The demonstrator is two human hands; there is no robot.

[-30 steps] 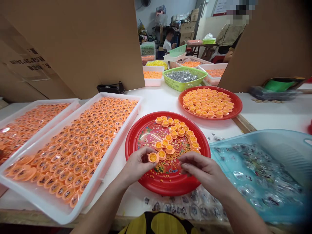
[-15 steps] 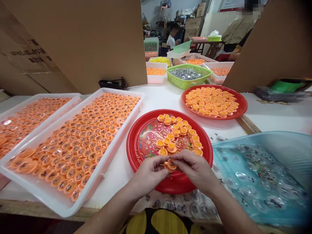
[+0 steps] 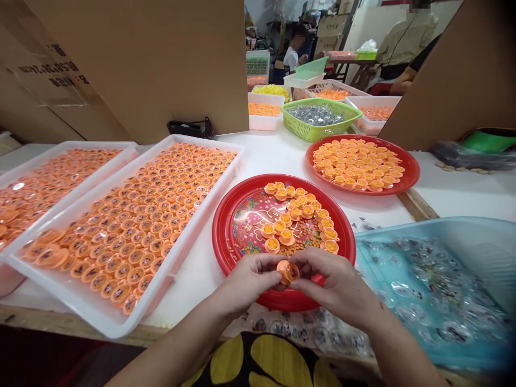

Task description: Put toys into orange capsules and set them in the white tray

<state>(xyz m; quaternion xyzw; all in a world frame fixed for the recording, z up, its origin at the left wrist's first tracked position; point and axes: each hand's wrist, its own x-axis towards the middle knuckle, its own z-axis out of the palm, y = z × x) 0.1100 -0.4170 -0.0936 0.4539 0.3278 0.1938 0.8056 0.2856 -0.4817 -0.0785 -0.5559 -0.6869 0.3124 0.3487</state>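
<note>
2 hands close together, the left hand (image 3: 252, 279) and the right hand (image 3: 334, 282), pinch 1 orange plastic cap (image 3: 287, 272) just above a red plate (image 3: 220, 231) of more caps (image 3: 272, 245) and tiny orange beads (image 3: 300, 245).

1. Bright, even indoor light is recorded; no light source is seen.
2. Small glare spots are noted on the left tray (image 3: 68, 185) and the blue tub (image 3: 437, 226).
3. Faint shadow is found beneath the red plate (image 3: 221, 236).
4. The table edge (image 3: 80, 329) is bowed by lens distortion.
5. The lower right corner is blurred.
</note>
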